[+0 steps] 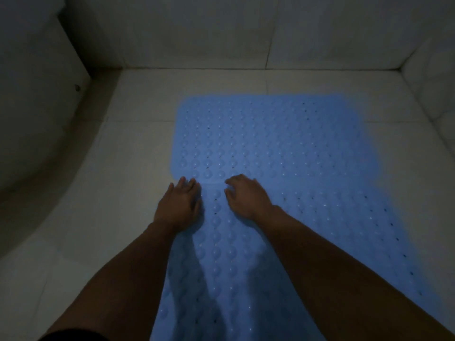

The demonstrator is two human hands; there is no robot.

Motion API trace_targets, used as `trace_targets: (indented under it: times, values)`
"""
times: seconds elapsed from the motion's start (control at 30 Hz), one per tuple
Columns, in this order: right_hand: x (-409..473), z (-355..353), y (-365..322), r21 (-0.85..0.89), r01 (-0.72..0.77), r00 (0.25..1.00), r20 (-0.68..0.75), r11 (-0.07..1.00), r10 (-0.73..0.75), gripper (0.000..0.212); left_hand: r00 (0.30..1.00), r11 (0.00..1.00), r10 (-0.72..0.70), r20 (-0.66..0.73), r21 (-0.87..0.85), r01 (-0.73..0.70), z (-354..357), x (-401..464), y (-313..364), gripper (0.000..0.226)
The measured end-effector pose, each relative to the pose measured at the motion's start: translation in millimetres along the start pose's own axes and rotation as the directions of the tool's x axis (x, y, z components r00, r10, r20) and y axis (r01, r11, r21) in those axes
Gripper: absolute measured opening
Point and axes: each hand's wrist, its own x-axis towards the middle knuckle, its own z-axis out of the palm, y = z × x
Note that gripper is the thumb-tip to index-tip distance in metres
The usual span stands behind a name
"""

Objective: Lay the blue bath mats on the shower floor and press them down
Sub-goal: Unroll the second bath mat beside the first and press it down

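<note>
Two blue bath mats, the far mat [275, 136] and the near mat [320, 230], lie flat on the shower floor [138, 148], edges meeting. The left hand [179, 207] presses flat, fingers straight, on the near mat's left edge by that seam. The right hand [246, 195] rests just beside it, fingers a little bent, holding nothing.

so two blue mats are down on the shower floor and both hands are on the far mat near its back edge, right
Not quite. Two blue mats do lie on the shower floor, but the head view shows the left hand and right hand on the near mat, by the seam where it meets the far mat, not at the far mat's back edge.
</note>
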Motion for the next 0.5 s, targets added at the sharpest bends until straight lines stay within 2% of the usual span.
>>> trace_targets:
  times: [0.13, 0.27, 0.37, 0.5]
  values:
    - [-15.3, 33.1, -25.2, -0.168, 0.031, 0.995, 0.098, 0.985, -0.015, 0.056, 0.994, 0.998, -0.055, -0.095, 0.011, 0.057, 15.3, -19.4, 10.7, 0.065]
    - [-27.0, 68.6, -27.3, -0.266, 0.027, 0.999, 0.036, 0.963, -0.018, 0.067, 0.985, 0.997, -0.061, -0.163, 0.046, 0.069, 22.3, -25.6, 3.3, 0.066]
    - [-37.0, 86.8, -17.2, -0.280, -0.001, 0.999, -0.033, 0.960, -0.008, 0.075, 0.982, 0.996, -0.077, -0.172, 0.021, 0.082, 30.6, -27.8, 6.0, 0.065]
    - [-26.2, 78.4, -25.6, -0.220, -0.013, 1.000, 0.004, 0.975, 0.015, 0.083, 0.971, 0.987, -0.153, -0.184, -0.079, 0.140, 27.0, -25.1, 8.0, 0.063]
